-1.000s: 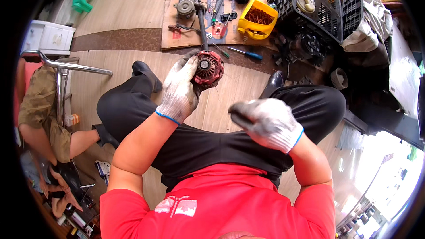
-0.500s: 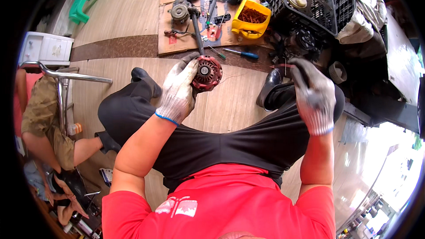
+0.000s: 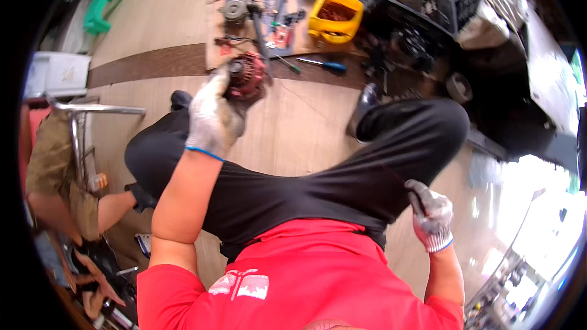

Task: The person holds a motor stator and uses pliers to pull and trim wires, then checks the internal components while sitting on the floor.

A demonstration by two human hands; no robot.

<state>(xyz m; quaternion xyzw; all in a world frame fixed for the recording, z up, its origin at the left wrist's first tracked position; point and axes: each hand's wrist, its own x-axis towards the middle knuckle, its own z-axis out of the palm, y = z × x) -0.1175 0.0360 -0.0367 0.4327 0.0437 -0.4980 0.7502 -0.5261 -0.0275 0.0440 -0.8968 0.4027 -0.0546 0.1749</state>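
My left hand, in a grey-white work glove with dark fingers, is wrapped round a motor stator with red copper windings. It is held above the floor between my knees, near the front of a cardboard sheet, its outline blurred by motion. From it a thin reddish wire runs right and back toward me, over my right thigh. My gloved right hand is drawn back beside my right hip, its fingers closed on the wire's end. The wire is faint and hard to follow along its whole length.
The cardboard bears motor parts and a yellow container of copper scraps. A blue-handled screwdriver lies in front. A black crate stands far right. At left are a green stool and another person's leg.
My right hand has pulled back toward my right hip, drawing the wire out. My left hand has shifted left with the stator, which has tilted. The whole view has turned slightly.
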